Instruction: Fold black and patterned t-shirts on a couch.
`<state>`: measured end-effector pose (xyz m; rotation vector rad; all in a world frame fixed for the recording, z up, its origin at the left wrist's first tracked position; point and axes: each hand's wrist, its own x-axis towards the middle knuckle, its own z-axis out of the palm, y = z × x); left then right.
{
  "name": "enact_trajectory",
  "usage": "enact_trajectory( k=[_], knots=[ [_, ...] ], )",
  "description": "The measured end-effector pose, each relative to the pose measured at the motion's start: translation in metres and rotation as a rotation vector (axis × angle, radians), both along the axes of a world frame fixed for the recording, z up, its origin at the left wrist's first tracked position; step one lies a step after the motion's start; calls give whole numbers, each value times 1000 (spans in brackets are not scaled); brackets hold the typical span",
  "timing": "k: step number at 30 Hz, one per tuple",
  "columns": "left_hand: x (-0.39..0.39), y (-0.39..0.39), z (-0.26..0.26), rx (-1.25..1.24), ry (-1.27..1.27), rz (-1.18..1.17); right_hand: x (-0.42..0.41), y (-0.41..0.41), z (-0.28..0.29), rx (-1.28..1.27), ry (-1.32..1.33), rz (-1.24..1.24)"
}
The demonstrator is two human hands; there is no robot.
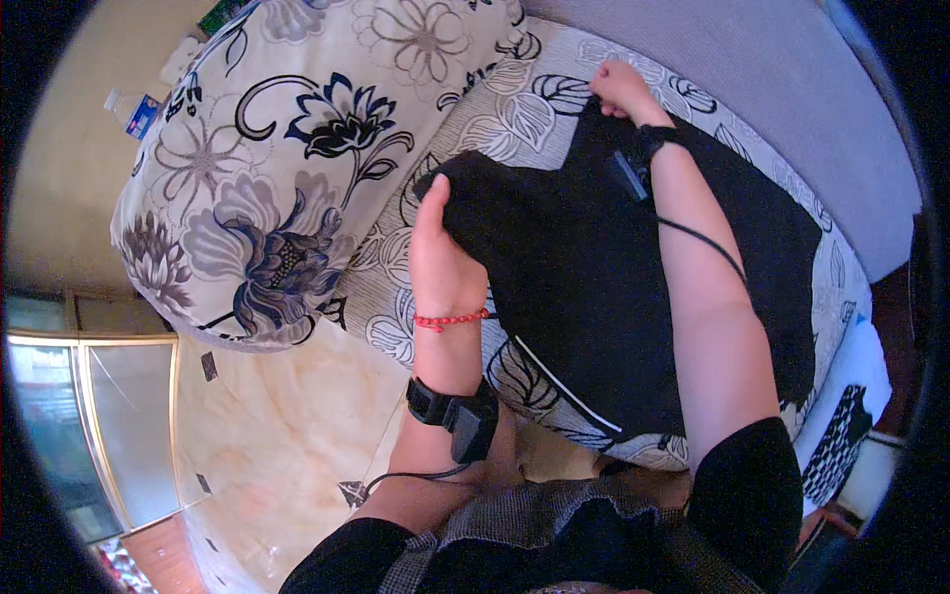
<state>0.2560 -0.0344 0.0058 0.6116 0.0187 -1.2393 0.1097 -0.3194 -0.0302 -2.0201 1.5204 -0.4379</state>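
A black cloth garment [586,297] lies spread over a patterned seat cover [512,119] in front of me, with a white stripe along its near left edge. My left hand [445,260] grips the garment's upper left part, thumb on top and the fingers hidden under the cloth. My right hand [622,87] is closed at the garment's far top edge, pinching the fabric there. A red bead bracelet and a black strapped device are on my left wrist; another black strap with a cable is on my right.
A large floral cushion [319,148] lies at the upper left, with a plastic bottle [133,111] beyond it. A grey backrest [779,111] runs along the far right. Folded white cloth with a checked print [842,438] is at the right. Tiled floor [282,416] shows at the lower left.
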Motion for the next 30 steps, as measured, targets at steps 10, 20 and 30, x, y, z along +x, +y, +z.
enact_trajectory(
  k=[10,20,30],
  knots=[
    [-119,36,67,-313,-675,-455,-129,6,60,253,-509,92],
    [-301,51,-45,-429,-1843,-692,-277,41,24,457,-569,-87],
    [-294,67,-2,-784,-1860,-1037,-299,101,8,-240,-161,-48]
  ],
)
